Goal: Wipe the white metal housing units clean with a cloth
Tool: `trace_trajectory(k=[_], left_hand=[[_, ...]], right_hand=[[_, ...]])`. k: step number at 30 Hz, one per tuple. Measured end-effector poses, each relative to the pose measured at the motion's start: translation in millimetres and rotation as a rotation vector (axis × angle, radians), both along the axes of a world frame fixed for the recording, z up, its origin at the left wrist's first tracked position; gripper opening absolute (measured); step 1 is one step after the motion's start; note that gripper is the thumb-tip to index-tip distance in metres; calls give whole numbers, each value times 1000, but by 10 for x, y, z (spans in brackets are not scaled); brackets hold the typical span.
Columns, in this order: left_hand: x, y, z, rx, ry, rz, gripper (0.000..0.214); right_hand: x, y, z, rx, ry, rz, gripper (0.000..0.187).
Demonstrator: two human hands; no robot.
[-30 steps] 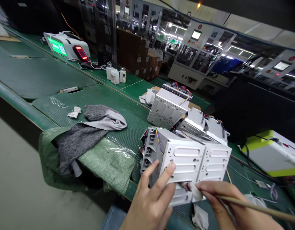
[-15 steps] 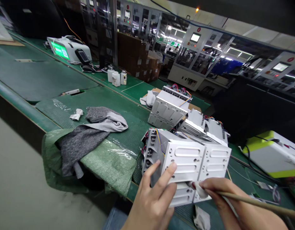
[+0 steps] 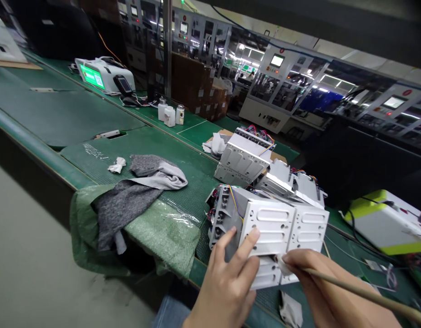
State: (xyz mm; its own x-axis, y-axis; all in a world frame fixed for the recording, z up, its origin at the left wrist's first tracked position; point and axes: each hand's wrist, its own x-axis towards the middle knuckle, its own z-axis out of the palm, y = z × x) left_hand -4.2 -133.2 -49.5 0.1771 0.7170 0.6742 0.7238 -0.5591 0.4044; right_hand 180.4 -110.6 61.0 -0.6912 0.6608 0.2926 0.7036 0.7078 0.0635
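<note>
A white metal housing [image 3: 270, 228] with stamped slots stands nearest me, stacked on a similar one, with grey plastic and coloured wires at its left side. My left hand [image 3: 229, 278] has its fingers spread, the fingertips resting on the housing's left edge and front face. My right hand [image 3: 319, 278] is closed, pinching a small white cloth [image 3: 284, 265] against the seam by the lower housing. A long wooden stick [image 3: 363, 292] also runs through this hand and out to the right. The stick's front end is hidden.
More white housings [image 3: 244, 159] stand behind on the green bench. A grey cloth [image 3: 155, 175] lies on green bubble wrap [image 3: 169, 232] at left. White bottles [image 3: 169, 116] stand farther back. A crumpled cloth [image 3: 291, 310] lies by the front edge, and a white-and-lime device [image 3: 384, 223] sits at right.
The view has shifted slightly, so the bench items appear farther right. My right hand has moved a little with the white cloth, still at the seam. My left hand stays on the housing.
</note>
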Motion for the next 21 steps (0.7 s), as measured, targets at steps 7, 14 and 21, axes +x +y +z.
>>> trace_trajectory(k=[7, 14, 21], left_hand=[[-9, -29, 40, -16, -3, 6, 34], [-1, -2, 29, -11, -13, 1, 31], [-7, 15, 37, -11, -11, 6, 34]], right_hand=[[-46, -39, 7, 5, -29, -8, 21], [57, -17, -55, 34, -50, -8, 21], [154, 24, -80, 48, -44, 2, 17]])
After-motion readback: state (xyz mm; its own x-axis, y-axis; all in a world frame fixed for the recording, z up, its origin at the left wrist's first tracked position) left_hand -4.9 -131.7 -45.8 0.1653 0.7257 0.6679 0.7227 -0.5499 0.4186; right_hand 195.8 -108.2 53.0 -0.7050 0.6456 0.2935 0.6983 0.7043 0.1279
